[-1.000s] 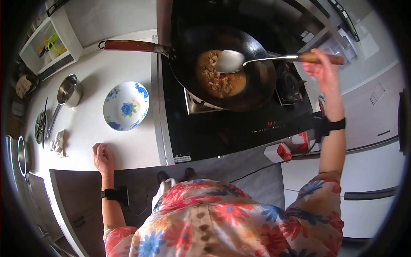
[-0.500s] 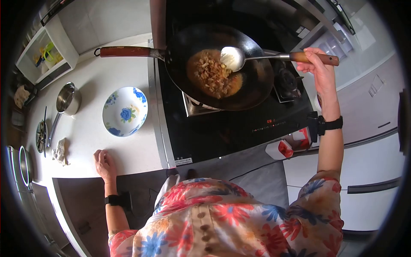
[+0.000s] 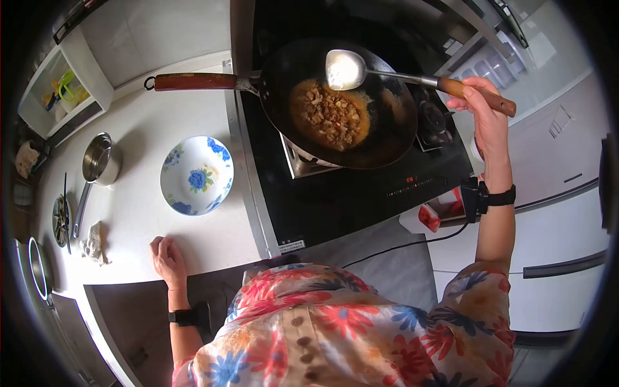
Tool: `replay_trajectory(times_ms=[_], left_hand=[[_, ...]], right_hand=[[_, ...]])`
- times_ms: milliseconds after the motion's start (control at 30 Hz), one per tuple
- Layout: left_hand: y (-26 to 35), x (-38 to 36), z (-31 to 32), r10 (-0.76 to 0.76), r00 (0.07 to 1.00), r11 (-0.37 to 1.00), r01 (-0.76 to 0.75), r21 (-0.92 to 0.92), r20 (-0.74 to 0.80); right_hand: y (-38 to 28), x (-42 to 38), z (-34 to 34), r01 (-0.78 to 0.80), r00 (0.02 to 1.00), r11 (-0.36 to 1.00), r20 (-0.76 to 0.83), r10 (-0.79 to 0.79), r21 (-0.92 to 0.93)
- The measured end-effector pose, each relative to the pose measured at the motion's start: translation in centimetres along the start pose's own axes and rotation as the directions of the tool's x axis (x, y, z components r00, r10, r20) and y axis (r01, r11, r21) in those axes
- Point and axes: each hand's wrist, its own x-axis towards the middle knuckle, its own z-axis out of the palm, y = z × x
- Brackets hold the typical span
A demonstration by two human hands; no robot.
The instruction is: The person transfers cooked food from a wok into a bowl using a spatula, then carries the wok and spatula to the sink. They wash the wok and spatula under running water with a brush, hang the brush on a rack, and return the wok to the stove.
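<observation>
My right hand (image 3: 488,113) is wrapped round the wooden handle of a wok spatula (image 3: 345,69). The spatula's bright metal blade is raised over the far side of a dark wok (image 3: 394,143), above the food. Chopped, browned food in orange-brown sauce (image 3: 330,116) lies in the bottom of the wok. The wok's red-brown handle (image 3: 196,81) points left over the counter. My left hand (image 3: 169,261) rests at the counter's front edge with its fingers curled and nothing visible in them. Nearest to it stands a white bowl with blue flowers (image 3: 197,175).
The wok sits on a black glass cooktop (image 3: 361,209) with a second burner (image 3: 431,119) to its right. On the white counter (image 3: 135,216) are a small steel saucepan (image 3: 102,159), a crumpled cloth (image 3: 95,244) and a dish with chopsticks (image 3: 61,220). A black cable (image 3: 403,244) hangs in front.
The spatula blade has lifted from the food and moved up toward the wok's far side. My left hand has shifted slightly, along with a small shift of the whole view.
</observation>
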Motion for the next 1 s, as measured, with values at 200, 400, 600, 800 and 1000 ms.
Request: replay_trajectory(times_ms=[200,400,600,800,1000], left_hand=[[-0.4,0.1,-0.1,0.084,0.996,0.996,-0.083,0.037,-0.015],[-0.5,-0.1,-0.2,0.082,0.997,0.996,-0.081,0.022,-0.007],[-0.3,-0.1,-0.3,0.068,0.998,0.998,-0.068,0.004,-0.003],[-0.1,-0.1,-0.2,0.071,0.997,0.997,-0.071,-0.007,-0.031],[-0.2,-0.2,0.0,0.057,0.998,0.998,-0.057,0.017,-0.028]], right_hand=[[0.6,-1.1,0.8,-0.052,0.998,0.998,0.037,0.051,0.043],[0.2,-1.0,0.9,-0.045,0.998,0.994,0.047,0.041,0.098],[0.1,-0.1,1.4,-0.087,0.994,0.994,0.069,0.083,0.061],[-0.7,0.3,0.3,-0.091,0.993,0.992,0.083,0.084,0.084],[-1.6,-0.3,0.7,-0.047,0.988,0.999,0.147,0.045,0.009]])
